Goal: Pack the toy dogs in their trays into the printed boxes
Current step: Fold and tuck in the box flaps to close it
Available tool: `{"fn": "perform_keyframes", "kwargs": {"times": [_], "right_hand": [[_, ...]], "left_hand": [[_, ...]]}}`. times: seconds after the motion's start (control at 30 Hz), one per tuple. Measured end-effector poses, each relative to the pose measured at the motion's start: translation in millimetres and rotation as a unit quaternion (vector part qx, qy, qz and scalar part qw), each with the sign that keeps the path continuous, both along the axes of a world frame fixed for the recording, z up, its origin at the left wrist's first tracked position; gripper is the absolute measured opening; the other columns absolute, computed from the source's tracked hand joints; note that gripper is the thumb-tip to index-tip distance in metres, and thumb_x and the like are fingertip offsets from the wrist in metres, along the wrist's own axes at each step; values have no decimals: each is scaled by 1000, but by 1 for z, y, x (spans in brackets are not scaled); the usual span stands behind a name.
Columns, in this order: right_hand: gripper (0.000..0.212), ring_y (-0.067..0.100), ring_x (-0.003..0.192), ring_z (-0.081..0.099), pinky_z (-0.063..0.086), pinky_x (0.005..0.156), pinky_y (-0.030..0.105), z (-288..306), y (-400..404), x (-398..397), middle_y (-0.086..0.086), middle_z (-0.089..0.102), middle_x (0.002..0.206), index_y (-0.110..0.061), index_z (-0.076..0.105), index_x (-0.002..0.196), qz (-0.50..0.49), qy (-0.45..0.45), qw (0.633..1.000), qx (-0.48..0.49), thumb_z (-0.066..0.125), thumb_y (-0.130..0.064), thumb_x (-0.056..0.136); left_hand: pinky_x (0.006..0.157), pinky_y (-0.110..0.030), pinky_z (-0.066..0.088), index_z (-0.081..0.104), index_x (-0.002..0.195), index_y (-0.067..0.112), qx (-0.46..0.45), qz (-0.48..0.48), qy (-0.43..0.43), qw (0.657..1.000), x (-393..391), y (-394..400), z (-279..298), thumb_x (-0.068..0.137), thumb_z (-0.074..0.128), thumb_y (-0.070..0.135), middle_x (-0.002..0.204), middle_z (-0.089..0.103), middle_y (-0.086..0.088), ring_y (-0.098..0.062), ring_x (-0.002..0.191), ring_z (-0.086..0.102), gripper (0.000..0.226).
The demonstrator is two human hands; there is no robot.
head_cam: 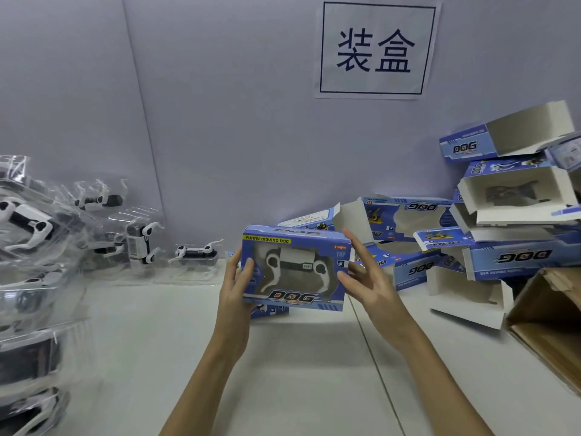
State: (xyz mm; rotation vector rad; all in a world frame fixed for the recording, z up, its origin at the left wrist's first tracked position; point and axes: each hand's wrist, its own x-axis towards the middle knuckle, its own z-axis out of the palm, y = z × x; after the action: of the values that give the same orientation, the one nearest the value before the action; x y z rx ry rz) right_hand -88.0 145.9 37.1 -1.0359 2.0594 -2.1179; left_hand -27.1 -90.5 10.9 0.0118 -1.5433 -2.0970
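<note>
Toy dog (295, 265) (legs only) behind box (294, 298) window

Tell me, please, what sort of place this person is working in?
Most likely a packing station in a toy factory or workshop. A paper wall sign reads 装盒, "box packing"; empty printed boxes are piled at the right, and toy dogs in clear trays are stacked at the left of a white table.
</note>
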Motion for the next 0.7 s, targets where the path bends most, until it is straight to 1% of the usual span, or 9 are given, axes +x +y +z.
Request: {"fn": "perform_keyframes", "kwargs": {"times": [0.07,0.13,0.23,0.37,0.43,0.5,0.57,0.63,0.7], "right_hand": [[69,18,133,60,51,107,28,4,7,0,-3,65,143,-55,37,155,31,0,999,10,63,-18,102],[70,21,134,60,52,109,34,8,11,-2,-1,64,144,-55,36,155,36,-12,999,12,65,-20,102],[63,32,122,68,58,101,50,6,15,-7,8,70,133,-56,41,147,51,-66,996,28,73,-32,99],[61,39,111,72,62,90,51,2,19,-9,15,74,123,-39,53,140,120,-163,974,104,82,-48,86],[56,40,108,73,63,88,53,6,20,-7,18,74,121,-25,61,135,113,-163,975,99,82,-44,87],[49,43,108,73,63,85,54,12,25,-3,21,73,120,-18,64,132,74,-156,984,39,79,-38,90],[54,44,107,73,63,84,55,16,33,8,23,73,119,-13,65,132,4,-157,984,-89,81,-36,85],[51,39,99,76,63,84,52,17,44,21,19,75,111,-9,67,122,-81,-146,952,-255,85,-35,81],[49,34,96,75,63,85,45,22,59,35,16,73,107,-9,64,121,-166,-125,894,-398,87,-31,83]], "left_hand": [[86,-46,62,52,143,46,-27,-11,-4,1000,3,-6,0,92,60,53,130,70,2,-24,116,71,52],[90,-46,60,53,144,44,-51,-9,0,999,4,-9,0,92,59,54,132,70,2,-22,117,70,53],[77,-39,62,70,126,38,-10,17,-35,999,3,-10,5,87,62,56,122,75,0,-20,102,76,43],[66,-36,57,76,111,16,3,38,-94,995,2,-9,7,82,63,75,97,78,-16,-31,78,73,68],[70,-38,56,72,120,15,28,36,-87,995,5,-9,9,87,52,82,101,77,-17,-29,82,71,78],[70,-38,60,69,128,18,86,21,-53,995,8,-14,13,90,43,79,112,75,-15,-29,91,71,76],[64,-35,63,69,128,15,108,11,-29,994,9,-19,17,94,39,75,116,72,-15,-29,95,69,75],[58,-29,61,70,125,11,82,2,-27,996,7,-19,16,99,36,71,117,72,-13,-26,90,68,74],[55,-26,57,71,118,8,59,-13,-43,997,5,-13,15,101,36,68,116,73,-11,-25,84,65,71]]}}
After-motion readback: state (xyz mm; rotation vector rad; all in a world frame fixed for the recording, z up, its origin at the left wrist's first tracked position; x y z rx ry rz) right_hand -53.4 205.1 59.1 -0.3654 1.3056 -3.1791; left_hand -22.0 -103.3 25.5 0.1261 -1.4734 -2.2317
